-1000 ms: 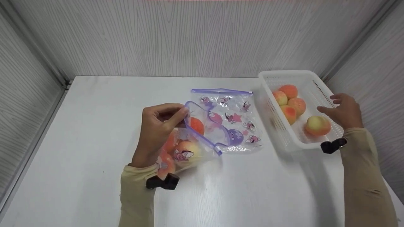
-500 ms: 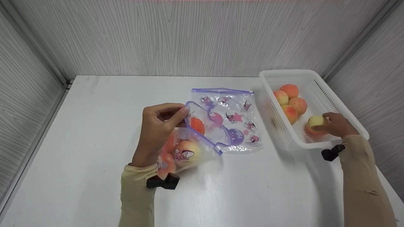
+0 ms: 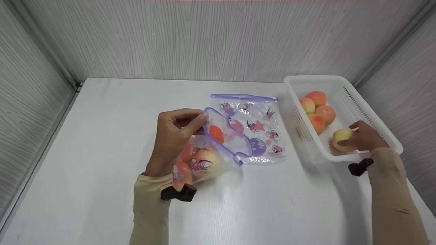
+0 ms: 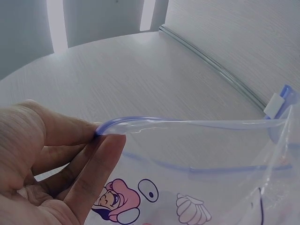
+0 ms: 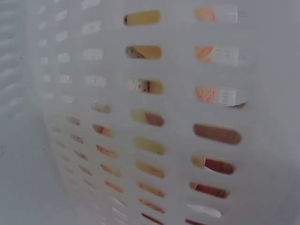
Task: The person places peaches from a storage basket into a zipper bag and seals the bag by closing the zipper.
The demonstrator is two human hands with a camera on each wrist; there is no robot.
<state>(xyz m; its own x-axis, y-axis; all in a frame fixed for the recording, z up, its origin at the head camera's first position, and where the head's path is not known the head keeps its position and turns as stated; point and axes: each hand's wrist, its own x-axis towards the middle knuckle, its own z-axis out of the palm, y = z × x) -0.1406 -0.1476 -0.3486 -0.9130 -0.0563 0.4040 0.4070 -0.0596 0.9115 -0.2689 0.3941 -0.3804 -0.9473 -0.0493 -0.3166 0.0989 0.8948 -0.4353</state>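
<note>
Left hand [image 3: 172, 136] pinches the gaping slider bag [image 3: 223, 166] by its rim; right hand [image 3: 366, 137], fingers curled, grips a peach [image 3: 340, 137] in the white basket [image 3: 345, 112]!

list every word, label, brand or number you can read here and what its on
No text can be read.
Flat bag: cartoon prints; pale marks on its purple patch are too small to read.
Held bag: cartoon and shell print, no legible words.

On the surface [image 3: 265, 204], the basket [image 3: 335, 157] stood at the right, four fruits [image 3: 325, 115] bunched along its left side, a fifth fruit [image 3: 341, 136] near its front. Left of it lay one bag [image 3: 252, 114]; partly before that, farther left, a second bag [image 3: 221, 146] held more fruits [image 3: 216, 134].
</note>
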